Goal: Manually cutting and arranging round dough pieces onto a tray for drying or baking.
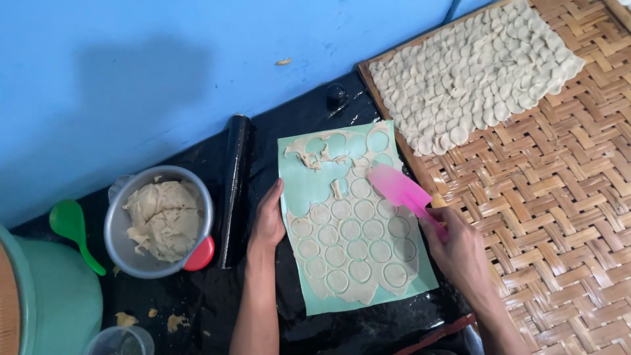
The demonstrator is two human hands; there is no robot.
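Observation:
A pale green sheet (303, 192) lies on the black work surface, covered with thin rolled dough (358, 240) cut into several circles. My left hand (268, 220) rests flat on the sheet's left edge, holding it down. In my right hand (460, 250) is a pink spatula (397, 187), its blade lying on the dough near the sheet's upper right. Torn dough scraps (309, 152) sit at the sheet's top left.
A woven bamboo tray (559, 210) on the right carries several overlapping dough discs (473, 79). A black rolling pin (235, 187) lies left of the sheet. Further left stand a metal pot of dough (161, 220), a green spoon (72, 227) and a green container (52, 302). Behind is a blue wall (164, 66).

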